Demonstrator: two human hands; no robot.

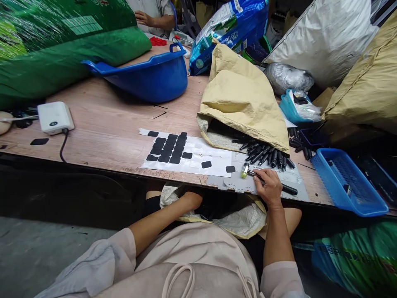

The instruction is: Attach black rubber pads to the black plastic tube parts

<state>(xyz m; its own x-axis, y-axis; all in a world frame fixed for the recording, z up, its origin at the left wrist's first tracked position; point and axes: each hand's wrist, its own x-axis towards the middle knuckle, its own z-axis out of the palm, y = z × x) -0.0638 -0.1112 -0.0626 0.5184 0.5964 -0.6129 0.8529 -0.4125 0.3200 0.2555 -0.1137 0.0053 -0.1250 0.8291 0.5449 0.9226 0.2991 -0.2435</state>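
While my right hand (269,184) is closed round the handle of a small hammer (245,170), my left hand (192,200) is down inside the open sack on my lap (240,223).

Head view, only view. Progress, judged from the layout: work under way, not finished. A good many black pen-like pieces (265,155) lie loose at the mouth of the yellow sack (245,91), with more visible just inside it. On the white sheet (217,147), black patches (169,147) sit in a close block toward the left, with a few single ones further right; I take the sheet to be partly used. No finished piece can be told from an unfinished one at this scale. What the lap sack holds is too dark to make out, so no tally there.

Position: the hammer lies over the grey board (234,182) at the near edge of the bench (102,120), its head to the left of my right hand, the handle end showing on the right. The heap of pieces is just beyond that hand, near but apart from it. The left hand's fingers are hidden by the sack's rim; cannot tell whether they grip anything. The blue basket (350,182) stands further right, with a dark piece inside.
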